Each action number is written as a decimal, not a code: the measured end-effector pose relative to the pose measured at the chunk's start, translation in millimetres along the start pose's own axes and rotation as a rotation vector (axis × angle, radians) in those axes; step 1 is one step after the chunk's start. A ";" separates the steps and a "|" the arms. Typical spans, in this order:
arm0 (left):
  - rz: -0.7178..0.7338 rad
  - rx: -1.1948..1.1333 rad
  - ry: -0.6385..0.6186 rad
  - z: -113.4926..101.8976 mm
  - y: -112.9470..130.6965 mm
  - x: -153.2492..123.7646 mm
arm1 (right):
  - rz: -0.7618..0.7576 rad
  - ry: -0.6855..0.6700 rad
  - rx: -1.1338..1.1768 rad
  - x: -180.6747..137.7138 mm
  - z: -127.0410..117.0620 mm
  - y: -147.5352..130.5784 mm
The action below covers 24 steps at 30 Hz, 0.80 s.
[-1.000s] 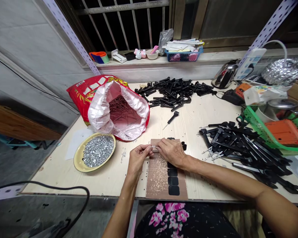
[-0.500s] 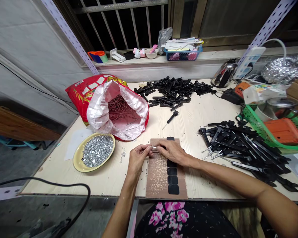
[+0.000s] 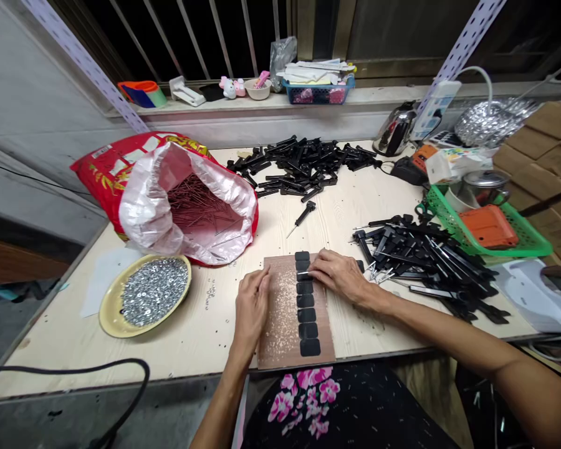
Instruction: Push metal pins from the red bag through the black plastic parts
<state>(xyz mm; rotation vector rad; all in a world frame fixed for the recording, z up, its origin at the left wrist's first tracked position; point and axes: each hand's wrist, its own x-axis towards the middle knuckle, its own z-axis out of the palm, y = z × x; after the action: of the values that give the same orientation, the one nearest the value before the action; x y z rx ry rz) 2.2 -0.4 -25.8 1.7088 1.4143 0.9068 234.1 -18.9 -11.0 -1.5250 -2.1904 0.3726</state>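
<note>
My right hand (image 3: 339, 277) reaches over the upper part of a brown board (image 3: 280, 358). Between its fingertips is a small silvery piece (image 3: 303, 272), too small to name, just above a column of several black rounded squares (image 3: 307, 315). At the board's left edge rests my left hand (image 3: 252, 305), thumb and fingers pressed together; whatever they hold, if anything, is hidden. Pale crumbs lie over the board's left half. A yellow bowl (image 3: 110, 321) of small metal washers stands to the left. Beyond the board lies a single black-handled tool with a thin metal shaft (image 3: 305, 213).
Behind the left hand, a red sack (image 3: 121, 156) gapes open, full of thin reddish rods (image 3: 201, 209). Black handles (image 3: 303, 162) are heaped at the back. Black tools with metal shafts (image 3: 425, 262) pile up at right, beside a green basket (image 3: 533, 240) and a kettle (image 3: 395, 128).
My hands have moved apart: the right has carried the silvery piece rightward to the black squares, and the left has drawn back to the board's edge. The whole view has shifted.
</note>
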 end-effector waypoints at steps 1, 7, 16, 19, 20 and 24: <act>0.089 0.120 0.003 2.3 -2.5 -2.5 | -0.002 -0.005 -0.053 -2.5 0.5 4.8; 0.282 0.431 -0.151 24.2 -21.3 -14.2 | -0.121 -0.017 -0.187 -19.6 19.9 15.4; 0.311 0.449 -0.149 28.1 -30.4 -14.4 | -0.290 -0.070 -0.170 -8.5 15.3 25.6; 0.311 0.451 -0.147 28.6 -31.5 -14.5 | -0.513 -0.161 -0.165 -7.3 12.7 25.3; 0.310 0.455 -0.143 28.9 -31.8 -14.6 | -0.482 -0.149 -0.171 -6.1 11.6 26.4; 0.308 0.480 -0.143 29.5 -32.5 -14.8 | -0.326 -0.082 -0.215 -1.6 8.7 34.5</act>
<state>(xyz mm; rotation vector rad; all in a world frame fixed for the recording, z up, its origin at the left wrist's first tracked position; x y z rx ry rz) 10.2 -13.6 -69.5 2.3495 1.3674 0.6105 258.3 -7.9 -34.6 -1.2388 -2.5591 0.0971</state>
